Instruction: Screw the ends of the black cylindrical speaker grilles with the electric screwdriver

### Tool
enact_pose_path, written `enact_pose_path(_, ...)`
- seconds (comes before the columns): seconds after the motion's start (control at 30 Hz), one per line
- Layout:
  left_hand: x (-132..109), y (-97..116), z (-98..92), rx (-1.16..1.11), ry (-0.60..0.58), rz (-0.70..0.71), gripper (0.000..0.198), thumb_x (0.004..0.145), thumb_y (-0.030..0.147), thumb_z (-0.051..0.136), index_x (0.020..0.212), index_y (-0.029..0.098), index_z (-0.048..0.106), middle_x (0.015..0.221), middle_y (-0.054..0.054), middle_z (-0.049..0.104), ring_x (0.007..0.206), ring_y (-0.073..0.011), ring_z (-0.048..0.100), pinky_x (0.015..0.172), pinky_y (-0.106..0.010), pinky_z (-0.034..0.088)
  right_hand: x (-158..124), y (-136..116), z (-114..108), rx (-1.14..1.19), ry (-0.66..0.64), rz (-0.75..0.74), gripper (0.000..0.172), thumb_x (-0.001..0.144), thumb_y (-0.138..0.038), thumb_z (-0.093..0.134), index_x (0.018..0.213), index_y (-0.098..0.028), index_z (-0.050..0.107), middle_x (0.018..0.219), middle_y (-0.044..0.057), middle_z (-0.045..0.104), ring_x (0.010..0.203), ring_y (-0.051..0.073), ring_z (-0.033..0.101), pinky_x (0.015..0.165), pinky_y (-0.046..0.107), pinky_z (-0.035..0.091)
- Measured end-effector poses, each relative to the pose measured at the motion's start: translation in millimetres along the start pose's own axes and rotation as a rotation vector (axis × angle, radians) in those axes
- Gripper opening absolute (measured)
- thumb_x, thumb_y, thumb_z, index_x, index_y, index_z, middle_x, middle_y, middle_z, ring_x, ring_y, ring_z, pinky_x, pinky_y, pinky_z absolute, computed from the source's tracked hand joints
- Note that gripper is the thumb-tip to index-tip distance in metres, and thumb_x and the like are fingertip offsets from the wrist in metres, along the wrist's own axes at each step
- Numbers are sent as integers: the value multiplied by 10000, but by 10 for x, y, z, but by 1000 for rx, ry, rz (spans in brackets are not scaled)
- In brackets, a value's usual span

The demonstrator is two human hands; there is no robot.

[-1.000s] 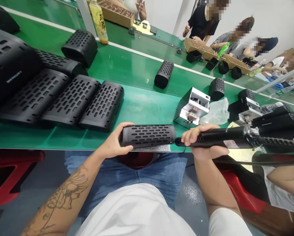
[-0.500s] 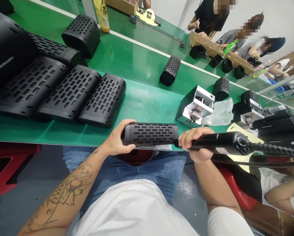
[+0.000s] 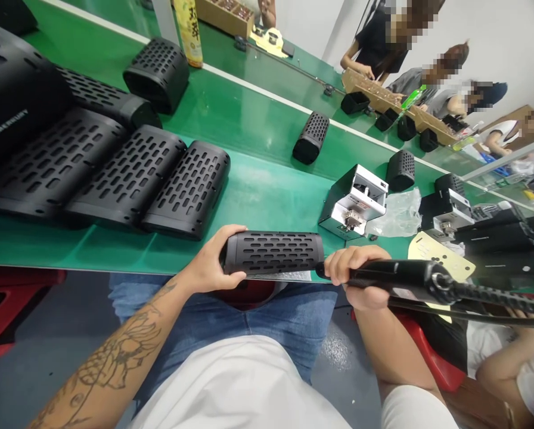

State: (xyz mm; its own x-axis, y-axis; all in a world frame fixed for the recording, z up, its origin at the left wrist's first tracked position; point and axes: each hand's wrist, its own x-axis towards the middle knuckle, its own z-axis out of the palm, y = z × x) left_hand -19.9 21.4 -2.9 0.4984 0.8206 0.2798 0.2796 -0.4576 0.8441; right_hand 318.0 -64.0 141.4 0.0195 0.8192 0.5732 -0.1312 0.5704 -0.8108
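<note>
My left hand [image 3: 216, 259] grips the left end of a black perforated housing [image 3: 275, 251], which lies sideways at the table's front edge. Wrapped round a black power screwdriver [image 3: 399, 276] is my right hand [image 3: 359, 271]. The tool lies level, and its tip is at the housing's right end; the exact contact is hidden by my fingers. Several black perforated housings [image 3: 193, 187] lie in a row to the left. Beyond my right hand stands a silver and black device [image 3: 354, 202] with a metal fitting on its front.
The green table [image 3: 267, 190] carries another housing [image 3: 311, 137], a clear plastic bag [image 3: 399, 211] and a yellow sheet [image 3: 439, 259]. A yellow bottle [image 3: 189, 33] stands at the back. Co-workers [image 3: 378, 44] sit across the table, and a person's arm [image 3: 503, 363] is at right.
The whole view has shifted, so the table and both hands appear slightly lower. My hands keep their hold on the housing and screwdriver, with little change between them.
</note>
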Motion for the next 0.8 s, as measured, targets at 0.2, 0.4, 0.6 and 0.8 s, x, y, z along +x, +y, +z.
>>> enact_pose_path(0.2, -8, -61, 140, 15, 74, 37, 954, 803, 428, 886, 1689, 298, 556, 1643, -133, 709, 1497, -419, 746, 1344, -595, 601, 691, 156, -660, -321, 569, -220, 564, 894, -830, 895, 1015, -295, 761, 575, -91, 600, 399, 157, 534, 438, 312, 503)
enact_pose_path(0.4, 41, -9, 170, 16, 26, 7, 1004, 791, 409, 912, 1706, 310, 512, 1661, -139, 685, 1512, -426, 734, 1334, -597, 610, 898, 584, -1085, -518, 659, -134, 598, 921, -895, 777, 885, -319, 622, 539, -95, 548, 386, 182, 514, 420, 362, 486)
enact_pose_path(0.6, 40, -16, 58, 14, -132, 18, 1346, 759, 424, 1065, 1857, 331, 292, 1851, -200, 487, 1696, -452, 591, 1414, -636, 529, 682, 378, -946, -413, 631, -165, 565, 930, -822, 849, 974, -280, 697, 578, -81, 596, 413, 170, 554, 455, 339, 527)
enact_pose_path(0.8, 55, 44, 81, -17, -135, 5, 1299, 841, 449, 1036, 1869, 332, 250, 1823, -202, 509, 1651, -432, 636, 1389, -597, 560, 315, -103, -221, -108, 372, -191, 532, 1001, -829, 758, 1101, -309, 801, 581, -82, 599, 361, 168, 506, 400, 324, 502)
